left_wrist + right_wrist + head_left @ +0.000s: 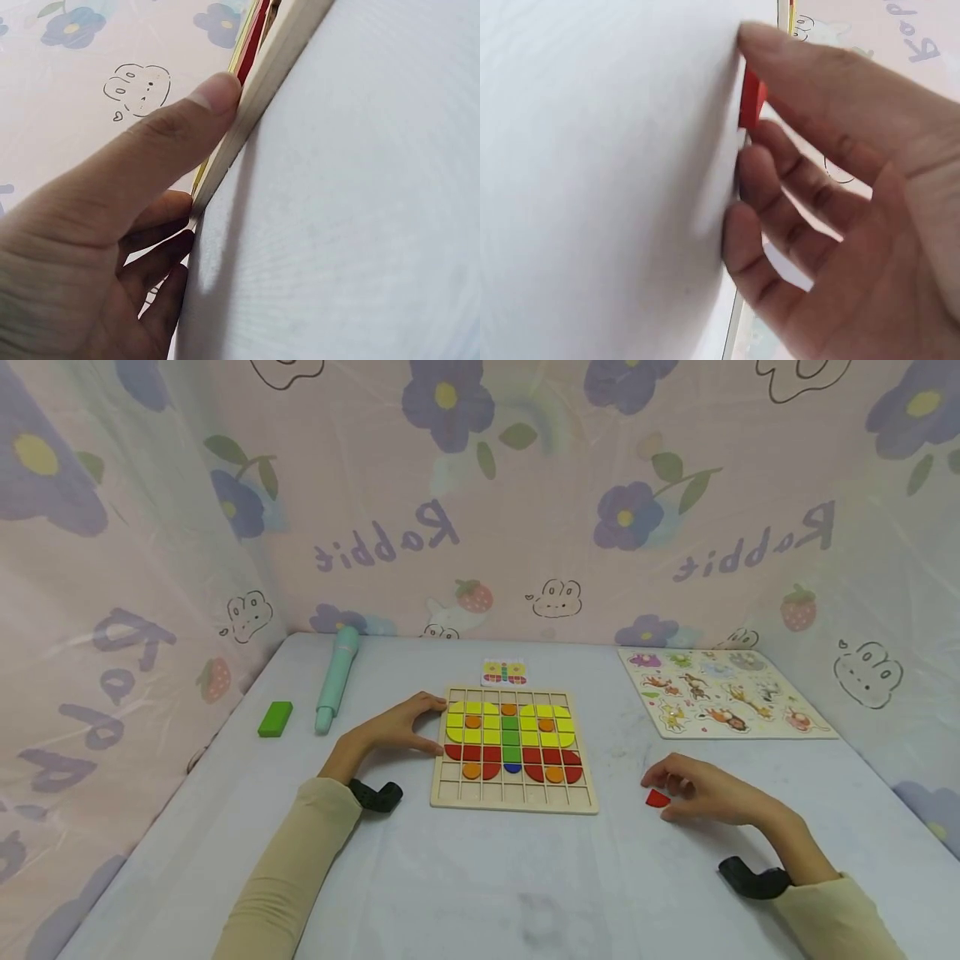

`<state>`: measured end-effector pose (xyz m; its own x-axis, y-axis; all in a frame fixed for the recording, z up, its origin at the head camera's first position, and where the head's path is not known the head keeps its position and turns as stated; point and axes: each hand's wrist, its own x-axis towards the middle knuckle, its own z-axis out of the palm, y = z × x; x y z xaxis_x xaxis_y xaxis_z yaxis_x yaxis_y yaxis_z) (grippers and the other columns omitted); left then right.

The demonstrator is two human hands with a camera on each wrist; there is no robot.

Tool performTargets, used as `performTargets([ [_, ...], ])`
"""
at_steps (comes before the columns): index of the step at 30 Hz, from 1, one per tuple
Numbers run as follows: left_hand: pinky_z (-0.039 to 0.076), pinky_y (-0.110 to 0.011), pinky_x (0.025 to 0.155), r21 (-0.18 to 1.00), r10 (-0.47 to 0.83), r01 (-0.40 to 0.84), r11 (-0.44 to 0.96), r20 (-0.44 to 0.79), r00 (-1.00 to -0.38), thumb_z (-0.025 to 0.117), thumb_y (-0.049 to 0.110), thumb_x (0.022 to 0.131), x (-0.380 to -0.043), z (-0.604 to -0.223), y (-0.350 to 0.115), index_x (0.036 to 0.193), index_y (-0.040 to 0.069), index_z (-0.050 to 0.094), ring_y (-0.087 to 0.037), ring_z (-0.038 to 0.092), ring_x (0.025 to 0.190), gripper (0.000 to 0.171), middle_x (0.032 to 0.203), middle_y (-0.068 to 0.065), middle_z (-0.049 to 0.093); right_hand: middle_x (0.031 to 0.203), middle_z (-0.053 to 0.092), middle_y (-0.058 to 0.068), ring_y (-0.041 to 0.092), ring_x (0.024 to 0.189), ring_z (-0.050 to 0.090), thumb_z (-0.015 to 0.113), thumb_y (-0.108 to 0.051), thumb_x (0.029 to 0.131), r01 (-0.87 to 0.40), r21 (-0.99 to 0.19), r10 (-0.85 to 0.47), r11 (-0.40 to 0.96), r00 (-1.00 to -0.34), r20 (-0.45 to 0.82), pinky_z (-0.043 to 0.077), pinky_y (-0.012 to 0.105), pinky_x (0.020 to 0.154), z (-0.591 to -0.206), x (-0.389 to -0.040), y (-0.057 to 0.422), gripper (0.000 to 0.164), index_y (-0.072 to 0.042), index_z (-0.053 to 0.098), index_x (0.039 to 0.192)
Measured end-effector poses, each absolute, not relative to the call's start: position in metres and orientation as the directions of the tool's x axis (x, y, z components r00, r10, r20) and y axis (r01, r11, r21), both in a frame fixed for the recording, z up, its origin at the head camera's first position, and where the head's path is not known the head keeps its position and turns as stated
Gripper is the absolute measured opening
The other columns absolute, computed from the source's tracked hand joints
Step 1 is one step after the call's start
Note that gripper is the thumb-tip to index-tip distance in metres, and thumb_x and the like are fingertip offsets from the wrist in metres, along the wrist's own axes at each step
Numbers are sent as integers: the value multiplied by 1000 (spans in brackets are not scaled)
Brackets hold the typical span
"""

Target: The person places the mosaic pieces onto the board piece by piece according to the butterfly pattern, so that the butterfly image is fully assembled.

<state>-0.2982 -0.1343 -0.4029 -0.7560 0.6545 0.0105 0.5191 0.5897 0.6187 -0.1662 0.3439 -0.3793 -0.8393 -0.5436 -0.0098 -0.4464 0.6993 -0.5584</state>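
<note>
A wooden grid board [513,795] lies flat on the table, bearing a butterfly pattern of yellow, red, orange, green and blue tiles. My left hand [401,723] rests against the board's left edge, thumb and fingertips spread along it; the left wrist view shows the thumb [214,97] touching the rim. Right of the board, my right hand [708,789] has its thumb and curved fingers around a small red quarter-circle tile [657,798] at the tabletop. In the right wrist view the red tile [751,97] sits between thumb and fingertips, partly hidden by the thumb.
A small butterfly pattern card [504,672] lies behind the board. At the left are a green block [275,719] and a mint-green cylindrical object [337,681]. An animal puzzle board [720,693] lies at the back right. Patterned cloth walls [525,527] surround the table.
</note>
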Motion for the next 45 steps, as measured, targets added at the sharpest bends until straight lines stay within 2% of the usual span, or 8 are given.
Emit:
performTargets([
  [7,20,-43,113,617,655,522,589,13,-756,79,39,72,-299,-405,-135,137,6,44,-25,28,136,81,141,-8,39,93,62,-3,8,78,53,72,-15,82,-483,-575,-592,661,-806,-3,49,22,67,-377,-167,345,25,-8,62,103],
  [14,20,-42,113,616,656,524,588,16,-754,79,39,72,-299,-405,-135,137,6,44,-24,29,135,80,141,-8,39,87,61,-5,4,75,54,73,-16,80,-436,-552,-537,711,-843,-26,50,20,66,-378,-169,343,23,-8,63,99],
  [21,20,-42,113,615,650,519,594,13,-760,79,39,72,-299,-404,-137,137,6,44,-24,28,136,81,141,-8,39,78,59,-10,3,69,53,77,-21,77,-473,-514,-536,716,-844,31,48,20,61,-378,-178,325,21,-12,64,91],
  [30,21,-43,113,609,649,519,600,10,-761,78,42,72,-298,-403,-135,137,7,43,-25,29,136,82,142,-7,38,79,59,-9,9,71,53,75,-30,78,-542,-495,-570,679,-814,110,50,25,65,-373,-202,245,26,-10,66,93],
  [39,21,-42,113,618,649,510,599,-2,-760,79,41,72,-300,-405,-133,137,8,44,-23,28,136,81,142,-6,38,82,63,-2,14,74,55,75,-26,79,-635,-450,-627,628,-756,190,50,23,66,-368,-212,145,25,-8,67,92],
  [45,20,-42,113,626,658,523,579,20,-752,79,38,72,-300,-403,-135,136,7,45,-24,29,135,79,141,-7,39,83,60,-2,12,74,52,76,-31,77,-642,-424,-626,639,-754,199,47,21,65,-372,-218,101,27,-9,67,91],
])
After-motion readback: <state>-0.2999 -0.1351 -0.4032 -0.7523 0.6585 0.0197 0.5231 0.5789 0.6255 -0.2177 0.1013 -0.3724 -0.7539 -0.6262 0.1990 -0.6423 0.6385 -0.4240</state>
